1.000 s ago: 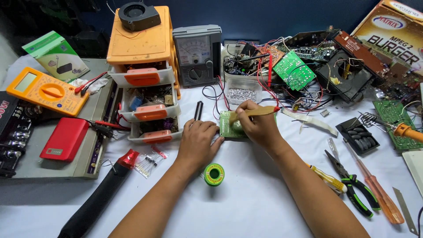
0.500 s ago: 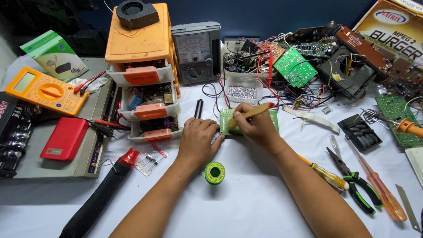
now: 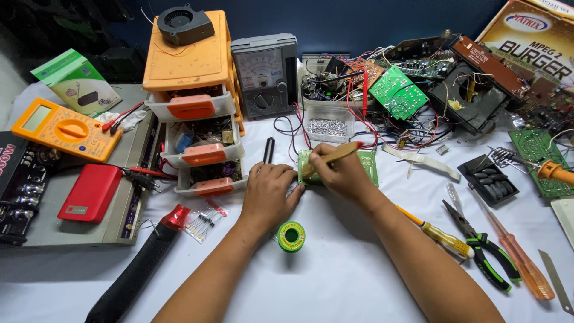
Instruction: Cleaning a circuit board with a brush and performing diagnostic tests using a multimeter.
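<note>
Small green rectangular circuit board [image 3: 366,162] flat on white table cover [image 3: 335,281], just in front of clear plastic tub of silver screws [image 3: 326,127]. Right hand [image 3: 341,173] over board, fingers clenched around thin wooden-handled tool [image 3: 332,157]. Left hand [image 3: 269,192] at board's left edge, fingers curled down, steadying it. Green solder spool [image 3: 291,235] near board's front; orange three-drawer plastic cabinet [image 3: 192,101] to its left; green-handled pliers [image 3: 485,251] well right.

Both hands, the left hand [image 3: 270,192] and right hand [image 3: 341,174], are bare, forearms unsleeved, no rings or watch.
</note>
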